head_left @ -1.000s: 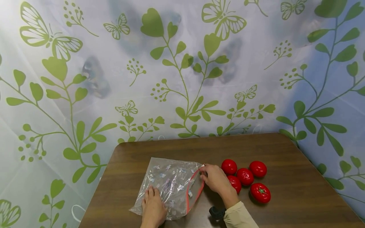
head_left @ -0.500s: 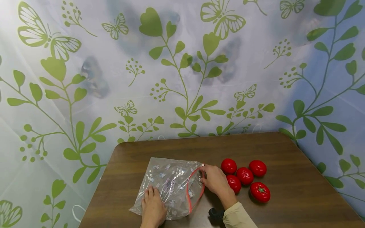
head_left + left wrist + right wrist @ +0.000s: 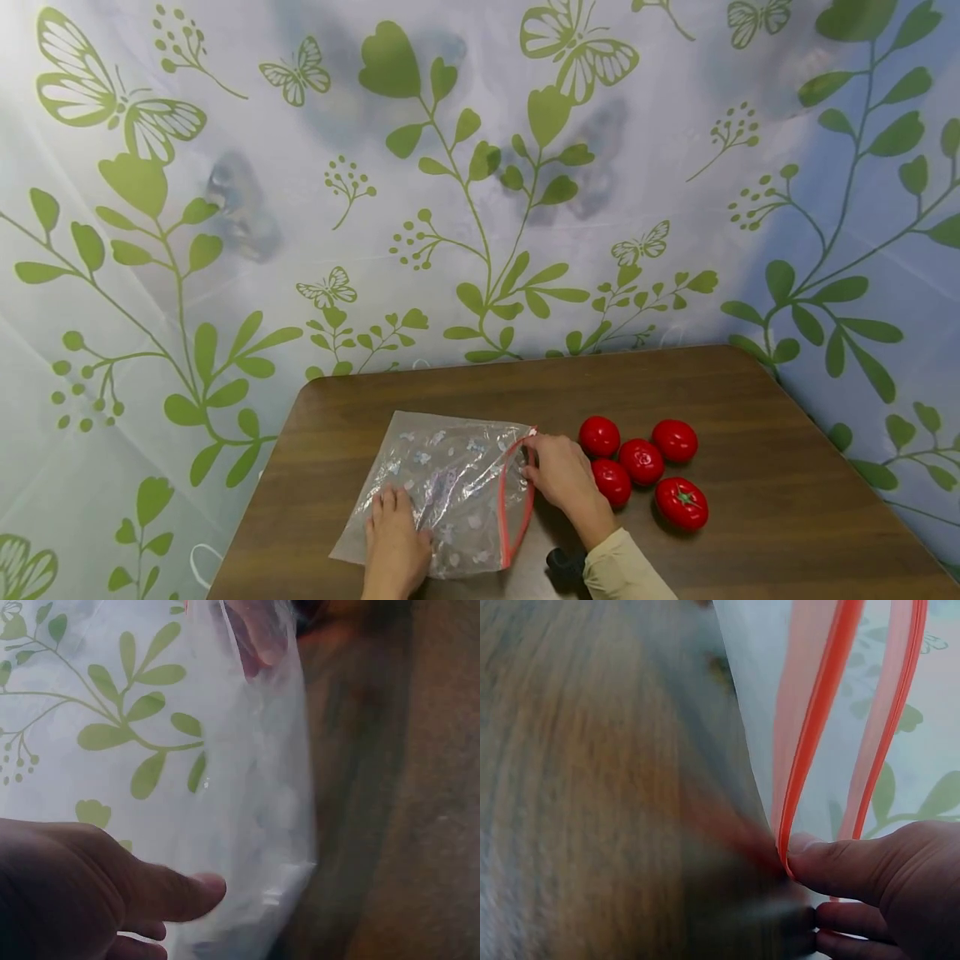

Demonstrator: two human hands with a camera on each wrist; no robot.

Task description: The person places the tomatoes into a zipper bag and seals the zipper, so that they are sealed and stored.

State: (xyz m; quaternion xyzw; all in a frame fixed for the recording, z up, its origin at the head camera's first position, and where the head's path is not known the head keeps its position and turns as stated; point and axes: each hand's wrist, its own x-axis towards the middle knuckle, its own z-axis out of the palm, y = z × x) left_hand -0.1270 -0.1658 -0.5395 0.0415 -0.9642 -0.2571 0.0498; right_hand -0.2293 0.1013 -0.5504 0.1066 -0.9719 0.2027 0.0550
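Observation:
A clear plastic zip bag with small printed figures lies flat on the table, its mouth facing right. Flat on the bag's near left part rests my left hand, fingers extended. In the left wrist view the thumb lies straight over the film. My right hand pinches the far end of the red zip strip between thumb and fingers. In the right wrist view the two red strips stand apart, so the mouth gapes. Just right of this hand sit several shiny red tomatoes.
The brown wooden table has rounded far corners. Behind it hangs a pale curtain with green leaves and butterflies. One tomato shows a green stem top. A black device sits by the right wrist.
The near end of the red strips has shifted slightly right, and the mouth's outline has changed. Both hands keep nearly the same places; the head view has shifted a little.

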